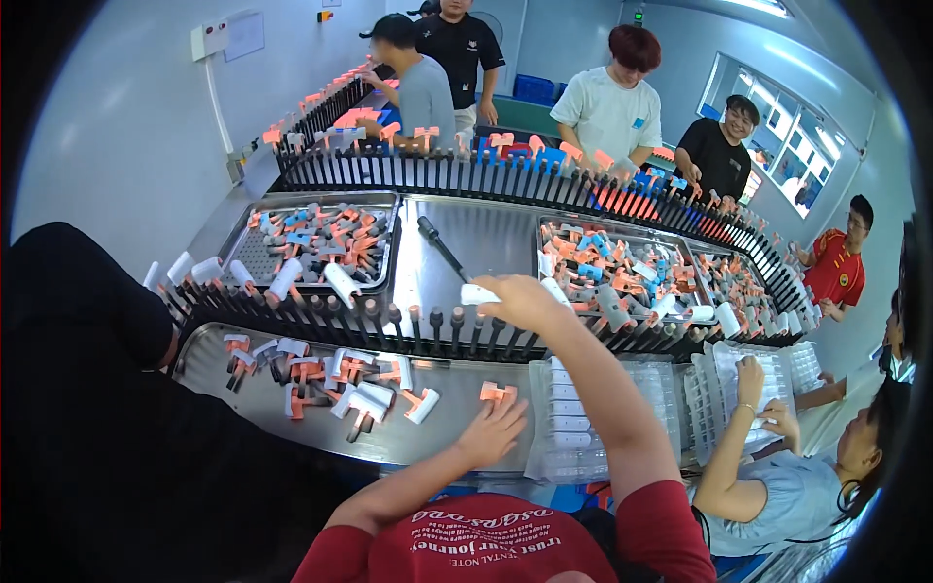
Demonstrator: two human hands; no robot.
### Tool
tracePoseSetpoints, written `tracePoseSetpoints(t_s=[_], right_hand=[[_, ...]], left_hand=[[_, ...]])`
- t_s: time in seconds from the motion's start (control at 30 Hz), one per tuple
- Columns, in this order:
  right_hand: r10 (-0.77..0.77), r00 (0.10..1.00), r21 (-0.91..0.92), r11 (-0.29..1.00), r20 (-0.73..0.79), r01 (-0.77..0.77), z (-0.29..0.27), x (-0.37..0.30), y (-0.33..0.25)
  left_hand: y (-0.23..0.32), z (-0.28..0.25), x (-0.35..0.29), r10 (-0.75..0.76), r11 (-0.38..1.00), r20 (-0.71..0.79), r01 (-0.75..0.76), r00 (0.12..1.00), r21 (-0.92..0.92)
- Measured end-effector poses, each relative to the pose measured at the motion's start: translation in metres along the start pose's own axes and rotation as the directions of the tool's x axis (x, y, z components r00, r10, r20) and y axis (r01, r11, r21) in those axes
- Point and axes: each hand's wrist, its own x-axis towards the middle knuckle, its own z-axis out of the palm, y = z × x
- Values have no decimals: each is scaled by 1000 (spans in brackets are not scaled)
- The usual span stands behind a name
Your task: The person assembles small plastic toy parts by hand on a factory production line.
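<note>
My right hand reaches forward over the row of upright black posts. Its fingers are closed on a white curved plastic part. A black rod slants up and away to the left from that part and looks joined to it. Lower down, my left hand rests on the metal tabletop with its fingers stretched out. Their tips reach a small orange plastic piece. Left of it lies a loose group of white and orange parts, some with dark stems.
Black post racks run around the table, many posts capped with parts. Metal trays of mixed parts stand at the left and right. Clear plastic trays lie to my right, near a co-worker's hands. A dark-sleeved person sits close on my left.
</note>
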Motion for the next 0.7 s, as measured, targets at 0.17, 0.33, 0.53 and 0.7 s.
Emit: tracePoseSetpoints(t_s=[0.17,0.33,0.53,0.7], right_hand=[[218,969,-212,948,-114,-238,44,23,-58],[155,962,-79,981,-223,-177,58,21,-76],[-1,968,221,973,-252,59,40,-71,-74],[382,923,109,917,39,-384,25,-185,36]], left_hand=[[-28,28,-5,-29,989,275,-12,961,148],[-44,23,-15,-95,994,297,73,950,83],[-36,12,-14,-167,965,-7,162,986,-208],[25,-24,41,-5,955,-114,-29,993,-296]])
